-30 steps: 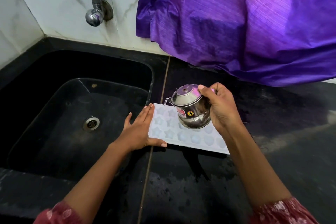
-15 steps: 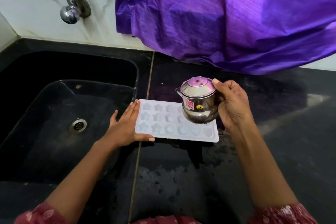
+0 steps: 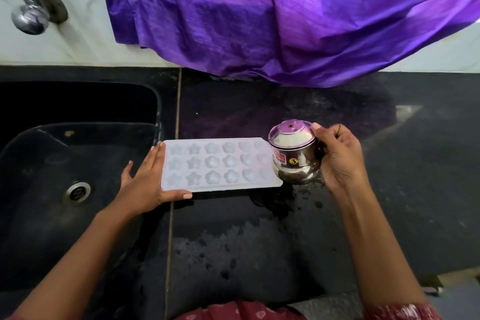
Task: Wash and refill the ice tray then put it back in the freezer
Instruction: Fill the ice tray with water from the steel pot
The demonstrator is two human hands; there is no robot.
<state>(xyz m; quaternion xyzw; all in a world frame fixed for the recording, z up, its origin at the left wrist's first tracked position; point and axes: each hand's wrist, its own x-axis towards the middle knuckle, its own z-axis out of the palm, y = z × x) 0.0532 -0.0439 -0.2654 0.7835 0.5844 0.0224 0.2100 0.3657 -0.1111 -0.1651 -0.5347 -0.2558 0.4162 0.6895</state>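
We saw the ice tray (image 3: pixel 215 163) lying flat on the black counter (image 3: pixel 259 241), its left end just past the seam beside the sink (image 3: pixel 78 138). The left hand (image 3: pixel 148 184) steadied that end with fingers laid out straight against the short edge and the thumb stretched along the front edge, so nothing was curled round the tray. The right hand (image 3: pixel 340 158) was clenched round a small steel pot (image 3: pixel 293 156), thumb up near its domed lid.

A second before, the pot had hung tilted over the tray's left and middle cells. Now it sat at the far right end, covering only that corner and looking closer to upright. We took this to mean the pour had worked its way along the rows and the refill was near its close. Whether every cell held water we could not tell, the water being clear against pale plastic.

Splashes dotted the counter below the pot. The tray would then need a level, slow lift to the freezer, or it would spill
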